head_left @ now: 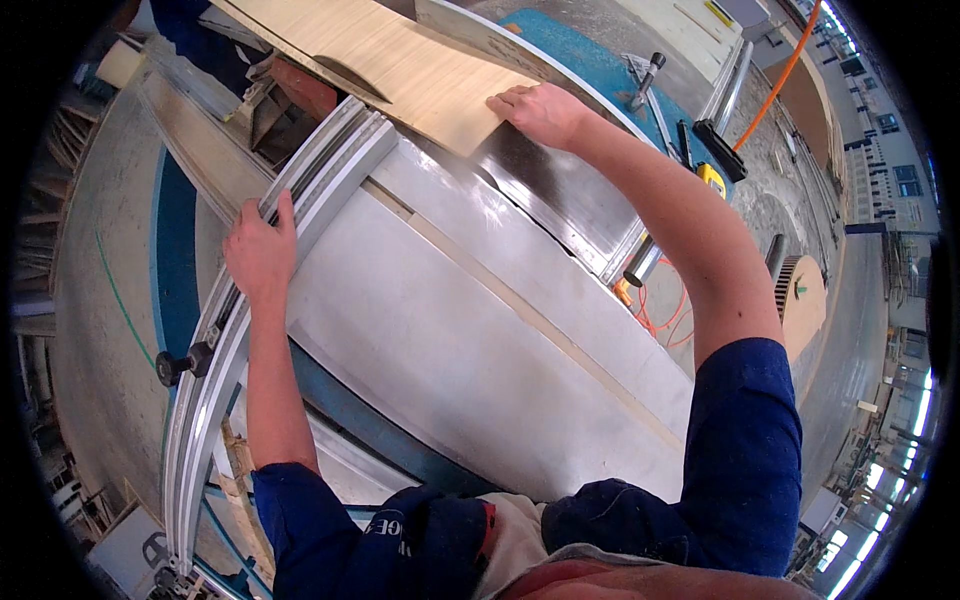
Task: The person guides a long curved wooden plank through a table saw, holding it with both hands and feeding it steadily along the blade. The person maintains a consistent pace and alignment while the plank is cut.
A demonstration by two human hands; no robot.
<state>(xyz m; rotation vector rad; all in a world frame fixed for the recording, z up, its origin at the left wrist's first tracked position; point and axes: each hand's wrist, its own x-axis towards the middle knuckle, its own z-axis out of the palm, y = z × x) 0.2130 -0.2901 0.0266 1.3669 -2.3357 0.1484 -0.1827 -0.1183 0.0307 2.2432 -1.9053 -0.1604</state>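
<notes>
A long light-brown wooden board (425, 75) lies across the far side of a bare metal saw table (420, 300). My right hand (540, 112) is closed on the board's near right corner, with fingers curled over its edge. My left hand (260, 245) wraps around a long aluminium rail (335, 170) running along the table's left side. Its thumb rests on the rail's top, and the fingertips are partly hidden on the far side. The rail's upper end meets the board's near edge, close to a dark curved slot in the board.
Low on the rail sits a black knob (172, 370). To the right are a yellow tape measure (712, 180), a metal bar (643, 260), an orange hose (785, 75) and a lever (650, 75). Dark-blue clothing of another person (200, 40) shows at the far left.
</notes>
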